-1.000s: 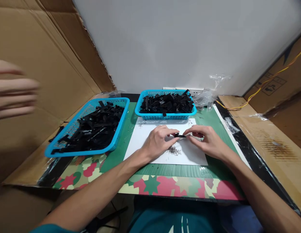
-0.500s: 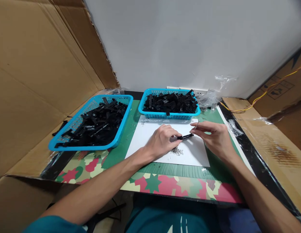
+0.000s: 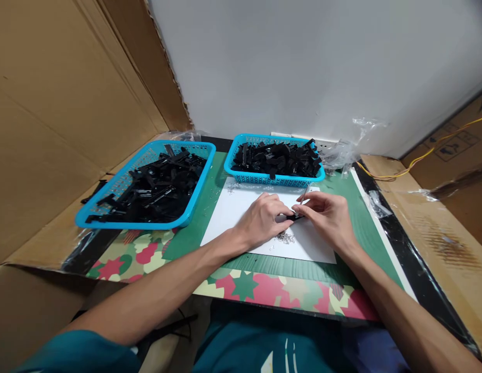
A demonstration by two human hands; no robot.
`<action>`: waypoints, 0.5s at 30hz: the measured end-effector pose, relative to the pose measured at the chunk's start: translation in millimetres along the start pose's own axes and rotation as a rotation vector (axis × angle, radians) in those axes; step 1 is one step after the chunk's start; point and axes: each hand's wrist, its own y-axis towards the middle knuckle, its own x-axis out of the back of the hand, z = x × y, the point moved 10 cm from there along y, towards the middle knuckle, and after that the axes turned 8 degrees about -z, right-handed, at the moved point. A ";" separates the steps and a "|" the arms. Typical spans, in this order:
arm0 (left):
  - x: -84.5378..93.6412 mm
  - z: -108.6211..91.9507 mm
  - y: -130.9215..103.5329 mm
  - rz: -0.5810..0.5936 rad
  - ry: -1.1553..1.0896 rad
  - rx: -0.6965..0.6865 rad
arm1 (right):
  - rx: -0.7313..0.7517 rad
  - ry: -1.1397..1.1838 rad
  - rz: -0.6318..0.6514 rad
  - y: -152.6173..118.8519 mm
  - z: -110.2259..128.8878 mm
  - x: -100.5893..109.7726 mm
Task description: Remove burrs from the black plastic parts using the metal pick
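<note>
My left hand (image 3: 264,219) rests on the white sheet (image 3: 229,217), its fingers closed on a small black plastic part (image 3: 296,217). Between the thumb and fingers of my right hand (image 3: 325,213) is a thin metal tool (image 3: 304,195), which looks like tweezers. Its upper end sticks up above the fingers, while the tip is hidden over the black part. Both hands meet at that part. Just below it lies a pile of tiny metal pieces (image 3: 286,238), too small to name.
A blue basket (image 3: 192,210) heaped with black plastic parts stands at left. Another blue basket (image 3: 277,178) of such parts sits behind the sheet. Clear plastic wrap (image 3: 337,155) and yellow wires (image 3: 413,163) lie at right. Cardboard walls (image 3: 70,103) flank the table.
My right hand has moved left with the metal tool, from the part's outer end in over the part. The left hand keeps its hold. The view has shifted slightly.
</note>
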 end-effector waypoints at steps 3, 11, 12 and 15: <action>-0.5 1.0 -0.2 -0.002 -0.033 0.009 | 0.055 -0.065 0.009 -0.7 6.4 -1.3; 0.3 3.1 2.5 -0.035 -0.089 0.063 | 0.157 -0.201 0.010 -4.1 20.2 -3.0; 0.3 4.2 2.8 -0.039 -0.105 0.075 | 0.165 -0.216 0.003 -5.1 20.8 -3.3; 0.0 8.8 3.5 -0.034 -0.155 0.126 | 0.172 -0.223 -0.026 -7.9 20.7 -4.6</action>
